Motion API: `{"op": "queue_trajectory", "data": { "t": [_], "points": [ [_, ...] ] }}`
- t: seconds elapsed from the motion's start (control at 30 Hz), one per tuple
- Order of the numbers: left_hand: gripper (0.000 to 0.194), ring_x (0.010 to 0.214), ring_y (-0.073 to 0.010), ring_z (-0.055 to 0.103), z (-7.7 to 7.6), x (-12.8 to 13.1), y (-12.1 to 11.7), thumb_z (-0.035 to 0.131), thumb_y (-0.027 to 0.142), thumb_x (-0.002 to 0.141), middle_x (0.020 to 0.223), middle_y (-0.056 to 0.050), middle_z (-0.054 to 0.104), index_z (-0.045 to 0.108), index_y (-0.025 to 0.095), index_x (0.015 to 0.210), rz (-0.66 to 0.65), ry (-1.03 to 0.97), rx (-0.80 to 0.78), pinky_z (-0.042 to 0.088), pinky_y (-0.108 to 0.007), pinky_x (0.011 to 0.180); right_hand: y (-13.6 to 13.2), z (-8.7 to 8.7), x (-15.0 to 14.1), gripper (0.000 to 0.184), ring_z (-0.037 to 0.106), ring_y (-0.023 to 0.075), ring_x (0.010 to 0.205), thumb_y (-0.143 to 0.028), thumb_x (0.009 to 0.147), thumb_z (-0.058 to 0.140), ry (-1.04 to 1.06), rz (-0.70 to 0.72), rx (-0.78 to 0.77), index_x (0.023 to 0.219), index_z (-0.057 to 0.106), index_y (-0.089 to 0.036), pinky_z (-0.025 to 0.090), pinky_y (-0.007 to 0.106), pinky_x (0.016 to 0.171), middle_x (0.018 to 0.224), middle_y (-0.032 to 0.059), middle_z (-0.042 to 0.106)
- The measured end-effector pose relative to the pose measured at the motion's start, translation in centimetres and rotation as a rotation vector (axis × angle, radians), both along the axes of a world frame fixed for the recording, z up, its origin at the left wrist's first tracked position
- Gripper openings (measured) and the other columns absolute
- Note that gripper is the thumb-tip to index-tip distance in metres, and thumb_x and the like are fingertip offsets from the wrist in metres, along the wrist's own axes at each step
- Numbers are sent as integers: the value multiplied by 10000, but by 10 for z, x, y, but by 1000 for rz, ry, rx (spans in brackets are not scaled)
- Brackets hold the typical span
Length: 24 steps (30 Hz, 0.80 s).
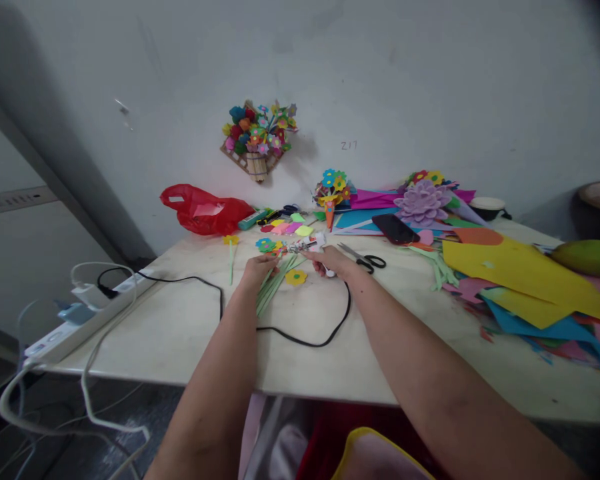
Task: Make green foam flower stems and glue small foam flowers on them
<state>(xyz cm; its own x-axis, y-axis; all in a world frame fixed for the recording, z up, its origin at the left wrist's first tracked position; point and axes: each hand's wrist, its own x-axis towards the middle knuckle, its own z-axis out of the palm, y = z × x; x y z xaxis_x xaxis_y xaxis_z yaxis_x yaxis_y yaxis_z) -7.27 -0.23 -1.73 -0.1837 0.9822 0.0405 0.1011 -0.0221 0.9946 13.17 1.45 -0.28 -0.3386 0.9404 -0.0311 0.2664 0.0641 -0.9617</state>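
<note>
My right hand (330, 260) grips a white glue gun (320, 240), its nozzle end pointing left and a black cord (313, 344) looping from its handle. Facing it, my left hand (261, 270) is closed in a pinch on a thin light-green strip (281, 254), most of which the fingers hide. Several more green strips (270, 293) lie on the table between my hands. A yellow foam flower (296, 277) with a green centre lies just beneath the glue gun. Blue and yellow flowers (266, 245) are just beyond my left fingers.
Black-handled scissors (370, 260) lie right of my right hand. Foam sheets (525, 267) and a phone (395, 229) cover the table's right side. A red plastic bag (203, 212) sits back left; a power strip (95, 313) runs along the left edge.
</note>
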Motion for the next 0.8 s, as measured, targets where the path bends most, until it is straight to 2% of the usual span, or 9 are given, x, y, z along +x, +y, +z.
{"op": "queue_trajectory", "data": {
  "t": [0.37,0.8],
  "points": [
    [277,412,-76,453,-1,-1,1,704,335,508,476,5,563,623,125,670,-21,28,4,330,-205,438,4,-4,0,431,414,59,338,-557,641,610,50,-35,-17,569,480,-152,324,204,358,435,-28,492],
    [250,417,-81,461,6,2,-5,713,317,498,474,-1,558,614,137,640,-2,-34,-8,343,-211,429,3,-2,0,428,401,58,338,-564,637,607,45,-42,-27,581,488,-156,315,199,351,421,-30,487]
  ]
}}
